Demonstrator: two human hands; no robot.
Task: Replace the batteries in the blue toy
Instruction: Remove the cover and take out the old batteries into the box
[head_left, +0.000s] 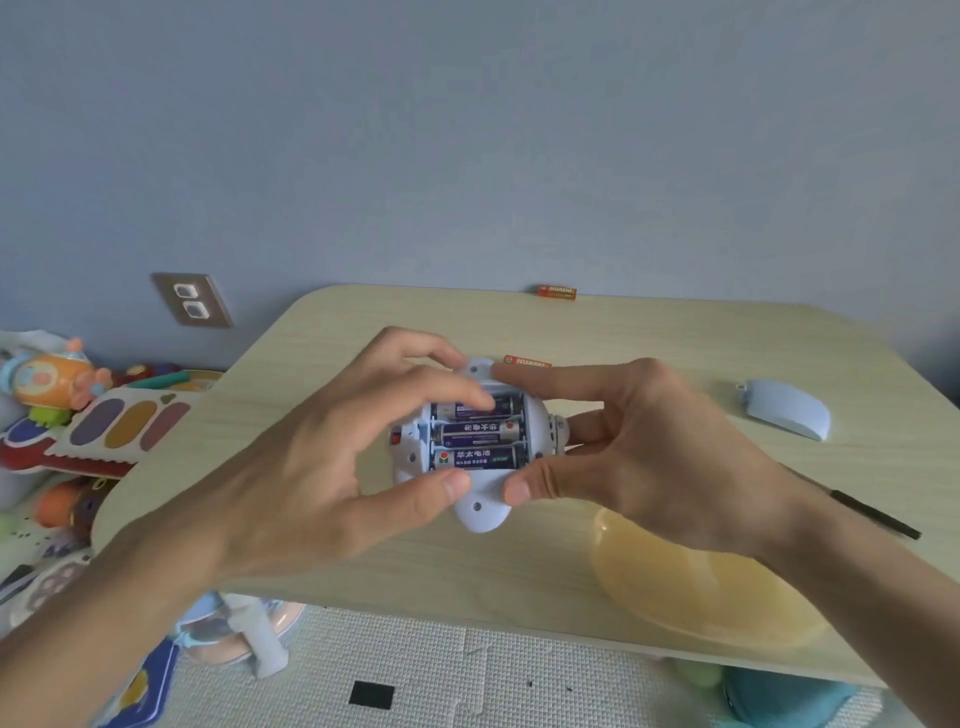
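Note:
The pale blue toy (480, 506) is held upside down over the table, its battery bay uncovered. Three dark blue batteries (475, 428) lie side by side in the bay. My left hand (322, 457) grips the toy's left side, thumb on the near edge and a fingertip pressing on the farthest battery. My right hand (649, 441) holds the right side, index finger on the far edge, thumb on the near edge. Two red-orange batteries lie loose: one (527, 361) just beyond the toy, another (557, 291) at the table's far edge. The blue battery cover (787, 408) rests at the right.
The light wooden table (649, 338) has a translucent yellow dish (701, 582) at the near right and a thin black screwdriver (875, 514) beside my right wrist. Colourful toys (93, 415) pile on the floor at left. A wall socket (191, 300) sits behind.

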